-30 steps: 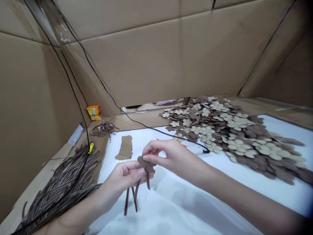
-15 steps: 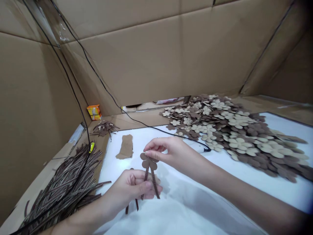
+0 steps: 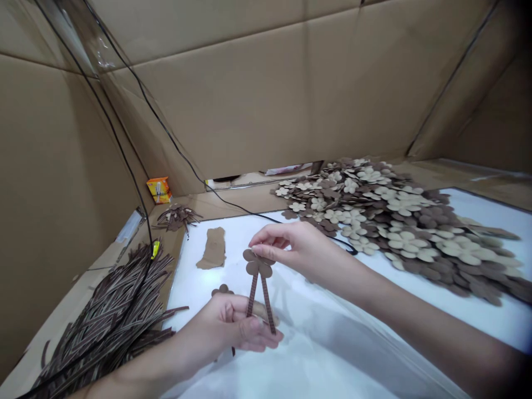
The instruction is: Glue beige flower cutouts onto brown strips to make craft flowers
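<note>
- While the right hand (image 3: 291, 249) pinches the top of a brown flower cutout (image 3: 258, 262) between thumb and fingers, the cutout hangs upright from that grip.
- Two striped brown strips (image 3: 258, 296) run down from the cutout in a narrow V, their lower ends reaching the half-curled left hand (image 3: 220, 324); I cannot tell whether that hand grips them.
- A smaller brown cutout (image 3: 222, 290) lies just beyond the left hand.
- A tan strip (image 3: 214, 249) lies on the white sheet (image 3: 332, 343) beyond both hands.
- A heap of cream and brown flower cutouts (image 3: 386, 221) lies past the right hand.
- A pile of striped strips (image 3: 100, 316) lies left of the left hand.
- Far left of the grip sits an orange-yellow box (image 3: 158, 190); its writing is too small to read.
</note>
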A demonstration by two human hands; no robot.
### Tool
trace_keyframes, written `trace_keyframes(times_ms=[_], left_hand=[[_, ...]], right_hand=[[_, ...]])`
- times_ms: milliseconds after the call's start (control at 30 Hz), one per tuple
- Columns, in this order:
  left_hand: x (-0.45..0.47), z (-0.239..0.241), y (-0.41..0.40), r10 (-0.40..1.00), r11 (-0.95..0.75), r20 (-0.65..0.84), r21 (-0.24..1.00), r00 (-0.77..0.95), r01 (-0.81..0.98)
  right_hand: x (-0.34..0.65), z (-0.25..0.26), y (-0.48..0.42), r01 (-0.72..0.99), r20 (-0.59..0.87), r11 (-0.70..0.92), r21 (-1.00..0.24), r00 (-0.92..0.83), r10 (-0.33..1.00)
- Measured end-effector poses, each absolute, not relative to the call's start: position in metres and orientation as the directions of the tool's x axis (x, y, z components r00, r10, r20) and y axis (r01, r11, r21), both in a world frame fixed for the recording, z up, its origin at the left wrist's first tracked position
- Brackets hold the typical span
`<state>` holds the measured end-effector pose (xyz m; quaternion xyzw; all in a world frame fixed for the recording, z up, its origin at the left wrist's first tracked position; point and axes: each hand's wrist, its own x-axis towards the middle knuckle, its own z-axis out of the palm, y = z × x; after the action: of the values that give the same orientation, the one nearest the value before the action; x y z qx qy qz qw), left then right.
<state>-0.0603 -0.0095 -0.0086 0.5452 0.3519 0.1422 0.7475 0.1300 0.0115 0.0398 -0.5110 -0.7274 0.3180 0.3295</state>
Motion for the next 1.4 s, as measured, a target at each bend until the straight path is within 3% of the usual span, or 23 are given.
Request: trace_keyframes(times_ms=[167,433,600,933,1200,1400], left_hand=[[-0.06,-0.007,-0.004,0.641,0.325,-0.366,0.926,0.675,0.193],[-0.071,-0.007,0.015,0.832,0.043,-0.161,0.973,0.531,0.228],[-0.07,0.003,0.013,0.831,-0.101,-0.052,0.965,0.554,0.242],[-0.067,0.001,0.013,0.761,0.091,-0.123,0.992,0.637,0.083],[-0.069,-0.003,0.014,0.869,0.087,-0.138,0.988,0.475,0.127],[-0.068,0.002,0.009,0.869,0.054,-0.11,0.99,0.482,0.13]], right_hand=[[0.133,0.037,0.015,0.53,0.164,0.287,-0.798,-0.267,0.95],[0.134,0.034,0.017,0.535,0.138,0.281,-0.796,-0.292,0.946],[0.13,0.035,0.014,0.5,0.133,0.286,-0.817,-0.32,0.938],[0.119,0.025,0.008,0.512,0.136,0.31,-0.801,-0.349,0.927],[0.12,0.024,0.005,0.451,0.038,0.248,-0.858,-0.425,0.905],[0.119,0.028,0.004,0.378,-0.021,0.17,-0.91,-0.45,0.893]])
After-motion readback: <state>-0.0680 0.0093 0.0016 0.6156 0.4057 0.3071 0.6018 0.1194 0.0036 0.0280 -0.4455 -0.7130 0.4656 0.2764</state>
